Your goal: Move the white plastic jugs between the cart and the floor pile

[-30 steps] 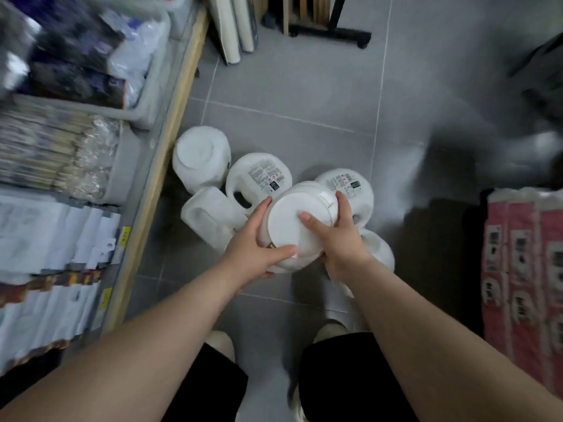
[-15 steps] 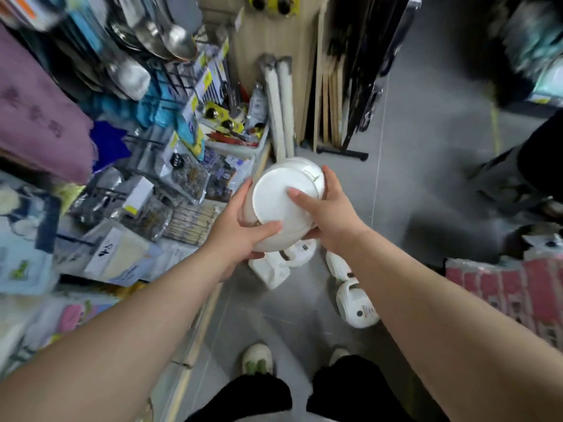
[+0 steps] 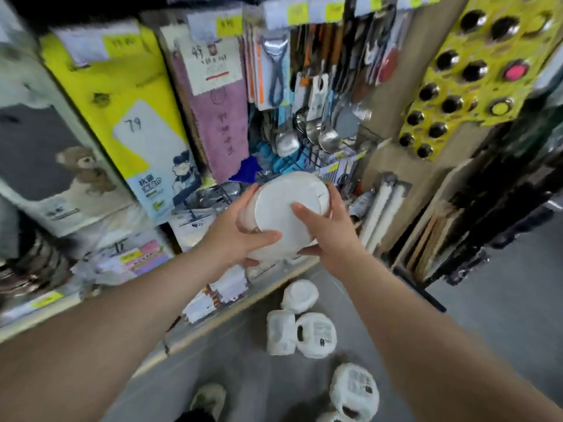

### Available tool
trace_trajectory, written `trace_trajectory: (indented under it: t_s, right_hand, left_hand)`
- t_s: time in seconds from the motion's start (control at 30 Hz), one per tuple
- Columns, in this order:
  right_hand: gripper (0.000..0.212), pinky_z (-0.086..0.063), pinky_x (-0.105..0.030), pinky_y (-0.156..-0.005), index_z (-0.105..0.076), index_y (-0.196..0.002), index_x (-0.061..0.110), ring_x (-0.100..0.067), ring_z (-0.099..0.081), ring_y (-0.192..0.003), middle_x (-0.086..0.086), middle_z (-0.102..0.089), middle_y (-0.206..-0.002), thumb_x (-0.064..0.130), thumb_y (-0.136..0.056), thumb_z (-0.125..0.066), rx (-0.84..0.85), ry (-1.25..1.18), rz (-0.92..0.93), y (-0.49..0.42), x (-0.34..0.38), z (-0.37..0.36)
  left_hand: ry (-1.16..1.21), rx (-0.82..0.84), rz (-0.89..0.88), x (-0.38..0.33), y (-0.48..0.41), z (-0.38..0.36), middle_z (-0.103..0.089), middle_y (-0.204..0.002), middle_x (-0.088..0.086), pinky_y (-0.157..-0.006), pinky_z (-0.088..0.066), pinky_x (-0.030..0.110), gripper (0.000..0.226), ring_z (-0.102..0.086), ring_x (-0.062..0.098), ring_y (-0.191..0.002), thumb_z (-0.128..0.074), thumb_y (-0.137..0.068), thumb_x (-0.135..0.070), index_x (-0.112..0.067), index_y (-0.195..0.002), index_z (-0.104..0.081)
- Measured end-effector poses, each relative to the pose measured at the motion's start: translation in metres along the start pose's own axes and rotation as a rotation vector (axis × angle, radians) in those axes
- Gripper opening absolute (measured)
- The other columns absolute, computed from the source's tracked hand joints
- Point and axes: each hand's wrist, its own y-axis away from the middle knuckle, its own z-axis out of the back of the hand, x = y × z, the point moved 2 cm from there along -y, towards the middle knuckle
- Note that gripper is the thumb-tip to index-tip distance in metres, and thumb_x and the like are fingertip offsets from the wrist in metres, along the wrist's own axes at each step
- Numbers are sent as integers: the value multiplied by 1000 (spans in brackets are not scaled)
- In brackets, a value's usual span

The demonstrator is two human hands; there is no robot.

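Shop shelf [image 3: 213, 318]; white jug [image 3: 289, 214] between hands [image 3: 240, 236].

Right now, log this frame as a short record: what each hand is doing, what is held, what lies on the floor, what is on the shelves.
held item: white round container, bottom toward the camera
left hand: grips its left side, thumb across the bottom
right hand: grips its right side, thumb on the bottom
floor: several white jugs lying below the hands
shelves: hanging ladles, yellow package, purple towel
image: blurred at the edges
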Motion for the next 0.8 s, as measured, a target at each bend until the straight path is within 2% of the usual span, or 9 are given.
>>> trace_trajectory:
  t_s: [0.1, 0.17, 0.27, 0.33, 0.43, 0.47, 0.57, 0.67, 0.8]
  right_hand:
    - [78, -59, -49, -70, -25, -146, 43, -33, -53, -117, 7, -45, -132, 27, -86, -72, 155, 60, -10, 11, 4, -29]
    - [74, -57, -56, -76, -29, -144, 43, -32, -54, -115, 9, -48, -127, 23, -87, -71, 260, 77, -24, 21, 1, -55]
    - [51, -54, -65, -76, -47, -124, 43, -30, -57, -113, 10, -58, -120, 19, -86, -72, 412, 115, 7, 45, -10, -105]
    - [57, -54, -65, -76, -46, -130, 38, -28, -59, -113, 10, -59, -122, 17, -85, -73, 513, 124, 3, 65, -19, -144]
    - [67, -54, -65, -75, -38, -137, 38, -24, -59, -108, 18, -55, -119, 19, -84, -74, 632, 211, -31, 103, -36, -206]
    - [63, -54, -64, -75, -40, -133, 36, -24, -59, -108, 18, -55, -120, 22, -83, -75, 685, 237, -42, 118, -44, -228]
    - [70, -54, -65, -73, -43, -132, 36, -28, -60, -112, 12, -58, -126, 30, -74, -81, 834, 294, -39, 170, -73, -295]
    - [71, -55, -61, -76, -38, -136, 38, -26, -60, -112, 13, -56, -129, 24, -79, -78, 933, 307, -56, 235, -103, -360]
    - [79, -57, -57, -74, -35, -143, 35, -26, -61, -112, 11, -59, -126, 20, -79, -78, 1073, 308, -69, 327, -147, -438]
  left_hand:
    - [61, -151, 10, 6, 35, 20, -51, -130, -11, -67, -61, 50, 90, -62, 19, -104, -84, -72, -18, -57, -138, -37]
    - [92, -263, 25, 13, 63, 39, -51, -132, -11, -67, -61, 51, 91, -62, 19, -106, -85, -71, -20, -56, -139, -36]
    - [108, -406, 13, 24, 110, 74, -53, -129, -12, -65, -61, 48, 89, -63, 19, -104, -84, -73, -22, -53, -140, -36]
    - [138, -499, 2, 34, 147, 99, -55, -128, -9, -64, -61, 46, 87, -64, 18, -101, -83, -74, -21, -52, -142, -36]
    - [208, -641, -18, 47, 208, 138, -61, -119, -11, -62, -61, 42, 79, -66, 9, -90, -80, -78, -15, -49, -138, -42]
    - [235, -684, -21, 53, 230, 152, -63, -115, -14, -64, -61, 44, 76, -66, 7, -89, -79, -79, -13, -50, -135, -43]
    - [289, -820, -24, 73, 300, 196, -63, -113, -12, -69, -61, 51, 75, -68, 13, -94, -80, -78, -12, -57, -127, -44]
    - [311, -962, -33, 95, 371, 239, -62, -109, -13, -62, -60, 38, 75, -69, 2, -79, -79, -79, -11, -51, -132, -44]
    - [291, -1125, 6, 126, 472, 292, -63, -106, -10, -72, -60, 42, 80, -64, 11, -83, -81, -77, -18, -52, -137, -42]
